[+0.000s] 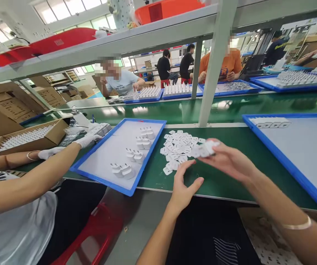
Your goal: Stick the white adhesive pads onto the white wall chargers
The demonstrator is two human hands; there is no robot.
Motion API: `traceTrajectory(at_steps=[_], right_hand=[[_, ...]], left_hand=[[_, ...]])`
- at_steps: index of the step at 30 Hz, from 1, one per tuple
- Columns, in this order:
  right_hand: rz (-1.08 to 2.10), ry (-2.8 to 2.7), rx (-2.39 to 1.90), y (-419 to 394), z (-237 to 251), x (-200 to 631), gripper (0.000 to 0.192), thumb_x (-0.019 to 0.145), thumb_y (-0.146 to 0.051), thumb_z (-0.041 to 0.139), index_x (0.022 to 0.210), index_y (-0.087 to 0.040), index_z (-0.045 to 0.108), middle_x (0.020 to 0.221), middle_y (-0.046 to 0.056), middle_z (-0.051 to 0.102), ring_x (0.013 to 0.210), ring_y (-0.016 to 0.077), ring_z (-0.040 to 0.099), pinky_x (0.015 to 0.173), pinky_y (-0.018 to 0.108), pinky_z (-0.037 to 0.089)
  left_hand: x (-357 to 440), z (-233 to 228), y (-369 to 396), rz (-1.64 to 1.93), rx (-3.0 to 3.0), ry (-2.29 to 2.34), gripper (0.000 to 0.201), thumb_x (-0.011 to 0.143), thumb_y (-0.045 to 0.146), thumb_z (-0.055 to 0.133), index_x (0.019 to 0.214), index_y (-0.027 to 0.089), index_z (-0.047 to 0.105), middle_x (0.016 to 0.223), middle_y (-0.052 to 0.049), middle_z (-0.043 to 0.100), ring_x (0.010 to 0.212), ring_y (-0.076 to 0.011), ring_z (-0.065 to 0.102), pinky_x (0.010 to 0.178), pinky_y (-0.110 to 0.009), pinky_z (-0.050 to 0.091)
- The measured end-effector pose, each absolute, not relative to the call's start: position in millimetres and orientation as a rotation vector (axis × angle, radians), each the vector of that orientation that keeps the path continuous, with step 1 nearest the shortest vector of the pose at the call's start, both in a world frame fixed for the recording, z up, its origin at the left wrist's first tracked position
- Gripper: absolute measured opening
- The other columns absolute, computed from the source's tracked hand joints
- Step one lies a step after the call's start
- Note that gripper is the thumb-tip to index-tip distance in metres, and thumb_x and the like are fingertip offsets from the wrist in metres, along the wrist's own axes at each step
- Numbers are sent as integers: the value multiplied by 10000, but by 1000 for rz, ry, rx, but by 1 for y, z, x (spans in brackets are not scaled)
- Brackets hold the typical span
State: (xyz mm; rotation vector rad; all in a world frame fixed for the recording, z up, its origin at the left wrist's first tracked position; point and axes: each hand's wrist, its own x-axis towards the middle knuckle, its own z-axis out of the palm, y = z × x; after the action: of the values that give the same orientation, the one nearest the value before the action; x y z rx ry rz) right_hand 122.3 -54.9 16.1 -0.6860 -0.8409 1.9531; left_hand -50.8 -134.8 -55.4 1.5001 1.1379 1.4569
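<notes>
A neighbour's gloved hand (88, 140) works beside the blue tray (136, 182). Left hand (184, 186), open and empty, reaches the pile of white pieces (177, 149); right hand (230, 160) pinches several white pieces (205, 149) just above the pile, ready for sorting.

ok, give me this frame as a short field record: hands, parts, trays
left hand: open, fingertips at the near edge of the pile
right hand: holds a few white parts in its fingers
pile of white parts: loose on the green belt
left tray: blue rim, several white plugs
right tray: blue rim, one row at far corner
</notes>
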Motion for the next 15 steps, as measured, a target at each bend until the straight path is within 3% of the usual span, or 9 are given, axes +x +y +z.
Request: traceTrajectory(at_steps=[2, 7, 12, 15], right_hand=[[1845, -1051, -738, -18, 31, 96, 249, 777, -249, 743, 987, -233, 610, 965, 29, 707, 953, 214, 695, 1014, 482, 516], [1476, -1483, -1171, 74, 62, -4, 220, 830, -250, 720, 1018, -206, 615, 1059, 69, 681, 901, 199, 680, 819, 394, 586], [1076, -1731, -1524, 112, 70, -108, 337, 963, -328, 641, 1259, -167, 612, 1298, 107, 614, 1109, 241, 637, 923, 453, 561], [892, -1826, -1678, 109, 64, -149, 369, 975, -344, 625, 1303, -177, 595, 1342, 113, 595, 1146, 253, 627, 955, 476, 549]], left_hand=[[-46, -55, -136, 1443, 1541, 1150, 410, 867, 359, 707, 1248, 220, 644, 1297, -104, 652, 1249, -256, 600, 1139, -468, 446], [-39, -52, -138, 1335, 1644, 1208, 378, 798, 226, 743, 1172, 242, 693, 1263, -82, 663, 1244, -260, 602, 1111, -458, 466], [-42, -55, -138, 1392, 1635, 1183, 381, 754, 166, 747, 1127, 231, 703, 1234, -79, 673, 1223, -276, 607, 1103, -468, 473], [-42, -55, -138, 1406, 1620, 1213, 325, 727, 154, 748, 1044, 216, 707, 1117, -75, 701, 1081, -277, 646, 976, -449, 545]])
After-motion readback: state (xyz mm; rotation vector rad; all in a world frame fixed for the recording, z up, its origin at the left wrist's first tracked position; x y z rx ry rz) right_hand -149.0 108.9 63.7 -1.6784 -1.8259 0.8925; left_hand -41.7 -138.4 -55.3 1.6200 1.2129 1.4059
